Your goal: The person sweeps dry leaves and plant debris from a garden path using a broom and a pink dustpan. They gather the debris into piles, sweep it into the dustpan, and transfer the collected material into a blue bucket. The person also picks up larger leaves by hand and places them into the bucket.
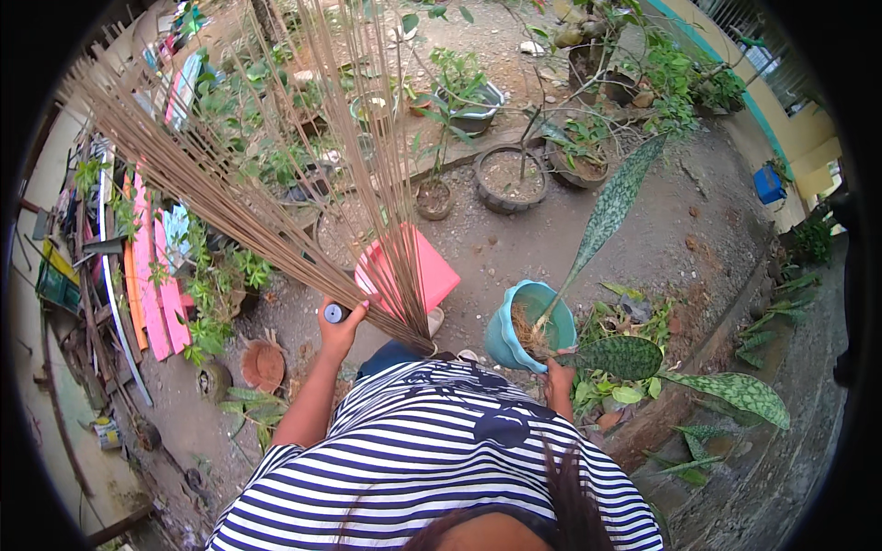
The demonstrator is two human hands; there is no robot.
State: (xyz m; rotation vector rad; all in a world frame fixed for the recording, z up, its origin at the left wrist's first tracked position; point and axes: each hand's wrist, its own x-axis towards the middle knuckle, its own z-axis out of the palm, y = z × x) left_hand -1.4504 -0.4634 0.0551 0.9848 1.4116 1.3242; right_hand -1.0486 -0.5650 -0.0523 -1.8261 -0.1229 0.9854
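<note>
My left hand [342, 332] is closed around the lower part of a stick broom [276, 234], whose thin brown ribs fan upward and to the left. A dark round handle end [336, 313] also sticks out of this fist; what it belongs to is mostly hidden. Behind the broom's bound end is a pink dustpan [430, 266], partly covered by the ribs. My right hand [558, 384] grips the near rim of a turquoise pot [503, 338]. Inside the pot are dry, fibrous roots and a snake plant [617, 202] with long mottled leaves, some leaning out to the right.
Potted plants line the far side, including a round black pot [511, 204] and a grey tub [476, 119]. Pink boards [171, 285] and scrap lie at the left. A brown pot [263, 365] sits near my left forearm. A low concrete edge [680, 395] runs along the right.
</note>
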